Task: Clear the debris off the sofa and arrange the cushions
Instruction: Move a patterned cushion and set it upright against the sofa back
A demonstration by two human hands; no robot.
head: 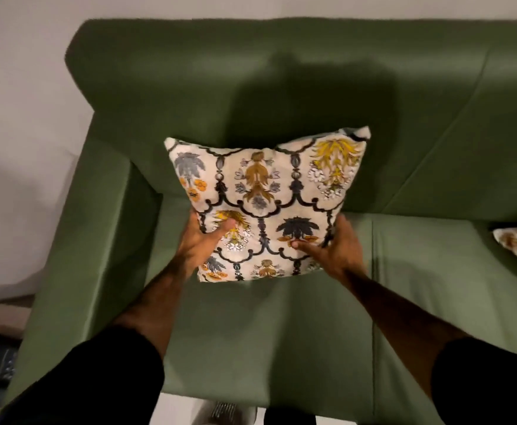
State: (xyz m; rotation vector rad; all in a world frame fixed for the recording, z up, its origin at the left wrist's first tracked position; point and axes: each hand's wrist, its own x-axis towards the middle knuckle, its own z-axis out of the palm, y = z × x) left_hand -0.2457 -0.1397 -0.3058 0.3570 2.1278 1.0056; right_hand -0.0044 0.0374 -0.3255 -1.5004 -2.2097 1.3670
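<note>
cushion (pixel 266 207) between both hands (pixel 266 243), seemingly upright

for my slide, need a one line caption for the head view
Both hands, left hand and right hand, hold a floral cushion over the green sofa.

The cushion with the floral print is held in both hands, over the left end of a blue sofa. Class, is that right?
Not quite: the sofa is green, not blue. The head view shows the left hand and right hand gripping the floral cushion over its left end.
</note>
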